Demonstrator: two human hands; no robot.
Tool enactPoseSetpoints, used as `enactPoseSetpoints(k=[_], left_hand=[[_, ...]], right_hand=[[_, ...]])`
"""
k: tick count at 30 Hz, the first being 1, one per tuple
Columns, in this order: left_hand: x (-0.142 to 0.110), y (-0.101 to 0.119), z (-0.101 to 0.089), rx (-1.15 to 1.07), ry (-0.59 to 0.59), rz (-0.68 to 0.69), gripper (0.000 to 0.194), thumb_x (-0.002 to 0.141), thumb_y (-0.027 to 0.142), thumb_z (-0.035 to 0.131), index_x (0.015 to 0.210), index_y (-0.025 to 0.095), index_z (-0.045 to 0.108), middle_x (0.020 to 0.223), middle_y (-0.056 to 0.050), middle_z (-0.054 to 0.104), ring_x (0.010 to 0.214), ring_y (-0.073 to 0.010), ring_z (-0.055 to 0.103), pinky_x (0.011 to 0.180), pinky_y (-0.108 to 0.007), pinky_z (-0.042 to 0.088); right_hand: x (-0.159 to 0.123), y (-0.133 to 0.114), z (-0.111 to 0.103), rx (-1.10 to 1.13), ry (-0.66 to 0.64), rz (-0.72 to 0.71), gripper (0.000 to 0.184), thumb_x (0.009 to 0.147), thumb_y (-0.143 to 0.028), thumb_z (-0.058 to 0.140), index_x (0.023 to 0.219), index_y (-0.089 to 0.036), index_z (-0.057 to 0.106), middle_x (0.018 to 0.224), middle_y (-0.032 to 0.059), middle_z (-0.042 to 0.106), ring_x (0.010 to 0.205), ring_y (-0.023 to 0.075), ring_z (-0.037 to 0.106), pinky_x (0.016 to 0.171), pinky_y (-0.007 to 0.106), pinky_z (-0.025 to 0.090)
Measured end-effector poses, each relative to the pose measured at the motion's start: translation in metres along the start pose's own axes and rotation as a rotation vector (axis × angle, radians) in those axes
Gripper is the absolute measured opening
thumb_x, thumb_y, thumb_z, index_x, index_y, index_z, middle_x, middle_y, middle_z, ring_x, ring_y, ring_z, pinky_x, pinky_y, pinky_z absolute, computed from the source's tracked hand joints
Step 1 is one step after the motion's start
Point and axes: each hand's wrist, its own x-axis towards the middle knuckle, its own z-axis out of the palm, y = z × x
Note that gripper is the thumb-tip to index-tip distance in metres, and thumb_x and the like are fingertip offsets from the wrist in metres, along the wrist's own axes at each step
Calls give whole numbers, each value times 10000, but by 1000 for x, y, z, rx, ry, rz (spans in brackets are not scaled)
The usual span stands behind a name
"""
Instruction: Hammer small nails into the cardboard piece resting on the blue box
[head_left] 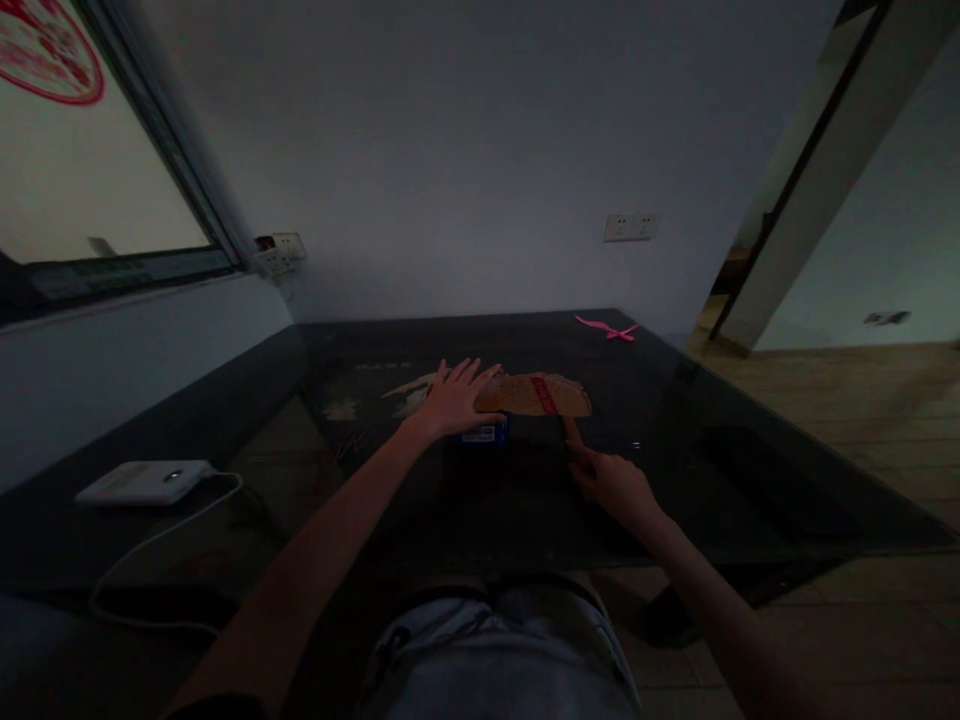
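A long tan packet with a red band (517, 394), bread-like in look, lies on the dark tabletop; its exact contents are hard to make out in the dim light. My left hand (459, 397) rests flat over its left end, fingers spread. Under and just in front of that palm sits a small blue pack with a white label (484, 434), partly covered. To the right, my right hand (611, 482) is closed around a slim brown handle-like piece (571, 430), whose far end meets the near edge of the packet.
A white power bank (146, 483) with a white cable lies at the table's left. At the back right is a pink ribbon-like strip (615, 331). A dark flat object (776, 480) lies near the right edge. Wall sockets (630, 228) are behind the table.
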Motion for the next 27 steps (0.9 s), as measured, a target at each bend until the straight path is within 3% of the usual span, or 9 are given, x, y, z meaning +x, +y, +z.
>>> enactPoseSetpoints(k=[4,7,9,12,15,20,27], left_hand=[[-27,-16,-17,-43,285,-71,647,865,619,308,1402,258,309,1416,-66,417,1318,-259,330,1127,-480,102],[-58,-56,-14,-70,385,-236,522,929,494,223,1316,205,420,1314,-79,509,1240,-217,427,1096,-398,247],[-80,-91,-3,-79,309,-314,503,923,473,244,1243,172,489,1247,-92,552,1191,-214,473,1052,-360,328],[-111,-137,19,-36,102,-403,501,898,482,290,1212,172,528,1233,-102,566,1178,-232,491,1035,-370,354],[-132,-159,38,31,-76,-421,560,867,526,342,1298,196,478,1361,-102,484,1273,-253,410,1064,-419,305],[-139,-160,57,8,-294,-462,624,878,574,259,1419,268,319,1509,-92,260,1383,-302,225,1054,-543,245],[-133,-144,59,-44,-320,-347,593,912,519,217,1439,252,274,1523,-89,193,1401,-273,179,1086,-525,204]], right_hand=[[0,0,2,9,10,2,442,912,-384,401,1338,-311,494,969,91,738,836,252,692,647,303,450],[0,0,2,17,13,3,447,908,-389,410,1339,-307,494,978,94,737,852,257,689,643,301,448],[0,0,2,21,16,1,446,908,-398,408,1335,-306,499,976,95,737,856,262,688,643,304,449],[-1,0,1,23,19,1,444,910,-392,405,1335,-303,500,974,98,736,853,264,687,644,308,450],[-1,1,2,16,18,10,441,911,-387,401,1331,-301,506,968,105,736,835,275,690,630,317,449],[1,4,6,9,21,0,446,910,-385,406,1340,-302,494,945,85,743,831,259,694,627,302,446],[3,4,7,19,19,6,438,913,-391,398,1335,-325,494,979,78,739,816,251,696,615,298,445]])
